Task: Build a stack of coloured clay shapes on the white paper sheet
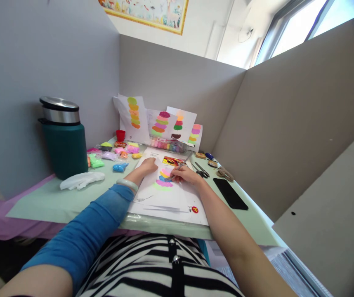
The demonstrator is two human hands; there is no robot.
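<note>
While the right hand grips a thin tool between closed fingers, its tip sits at the blue band on the sheet. The left hand lies on the upper left of the same sheet, fingers bent; whether they pinch its edge, I cannot tell.

Five bands of colour are down on the sheet: pink and yellow above the blue, magenta and pale green below. Whether the blue one is complete is hard to judge, and nothing shows how many more are left. A small dark scribble marks the lower left of the sheet, which lies over other papers on the counter.

Just beyond is a clear case of colours, and behind it upright papers already carry stacked bands. Scissors and a black phone lie to the right; bagged clay, a red cup, a white glove and a green flask are to the left.
</note>
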